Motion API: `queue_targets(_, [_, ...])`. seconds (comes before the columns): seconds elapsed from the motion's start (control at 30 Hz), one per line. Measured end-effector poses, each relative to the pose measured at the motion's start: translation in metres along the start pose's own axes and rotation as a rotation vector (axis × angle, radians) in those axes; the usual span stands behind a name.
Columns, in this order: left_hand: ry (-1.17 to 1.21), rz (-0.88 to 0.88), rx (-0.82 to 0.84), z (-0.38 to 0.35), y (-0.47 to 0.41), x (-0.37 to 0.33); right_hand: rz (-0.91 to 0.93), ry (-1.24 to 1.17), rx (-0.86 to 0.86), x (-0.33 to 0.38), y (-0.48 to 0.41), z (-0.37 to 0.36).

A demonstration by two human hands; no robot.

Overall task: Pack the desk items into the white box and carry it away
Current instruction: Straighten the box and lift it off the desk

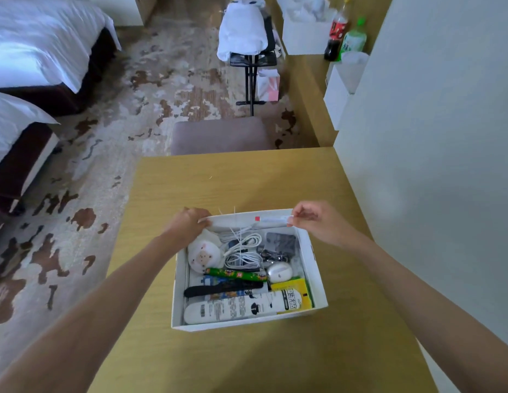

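Note:
The white box [315,268] stands open on the wooden desk [233,182], filled with several items: a white coiled cable [244,251], a round plush pouch [203,255], a white tube [233,309], a yellow packet [296,287], a black strap [221,289], a white oval case [279,272]. My left hand [189,222] grips the box's far left corner, fingers curled over the rim. My right hand [315,219] pinches the far right end of the rim, beside a small white item with a red tip [271,219] lying along that edge.
A padded stool [218,134] stands past the desk's far edge. A wall [431,137] runs along the right. Two beds [34,52] are at the left over patterned carpet. Bottles [346,35] and white boxes sit on a far counter; a folding stand holds white cloth [241,29].

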State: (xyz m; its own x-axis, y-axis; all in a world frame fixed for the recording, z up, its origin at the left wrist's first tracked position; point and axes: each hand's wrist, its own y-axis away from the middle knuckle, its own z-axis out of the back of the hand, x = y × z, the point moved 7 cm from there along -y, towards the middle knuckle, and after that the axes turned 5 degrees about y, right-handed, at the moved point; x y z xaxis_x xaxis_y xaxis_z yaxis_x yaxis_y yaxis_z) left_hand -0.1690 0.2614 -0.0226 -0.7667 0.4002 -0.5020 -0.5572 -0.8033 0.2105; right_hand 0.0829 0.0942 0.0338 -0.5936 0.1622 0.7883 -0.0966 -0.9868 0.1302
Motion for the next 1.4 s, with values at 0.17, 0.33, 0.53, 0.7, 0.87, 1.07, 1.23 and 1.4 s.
queue_targets(0.17, [-0.008,-0.031,-0.179,0.001,0.046,-0.005,-0.031,0.120,0.184,0.003,0.008,-0.045])
queue_targets(0.33, [0.109,0.044,-0.254,-0.010,0.117,0.008,-0.033,0.210,0.246,0.005,0.007,-0.088])
queue_targets(0.53, [0.266,0.177,-0.156,-0.025,0.152,0.023,-0.116,0.239,0.238,-0.004,0.007,-0.114])
queue_targets(0.7, [0.299,0.250,-0.046,-0.031,0.140,0.026,-0.165,0.329,0.146,-0.006,0.016,-0.111])
queue_targets(0.87, [0.265,0.307,0.028,-0.032,0.127,0.039,-0.138,0.205,-0.258,0.008,0.042,-0.079])
queue_targets(1.07, [0.267,0.326,0.145,-0.043,0.119,0.047,-0.478,0.387,-0.428,-0.023,0.075,-0.065])
queue_targets(1.23, [0.319,0.310,0.150,-0.043,0.120,0.049,-0.713,0.214,-0.348,-0.056,0.087,-0.073])
queue_targets(1.4, [0.373,0.291,0.135,-0.037,0.126,0.045,-0.681,0.279,-0.311,-0.055,0.088,-0.075])
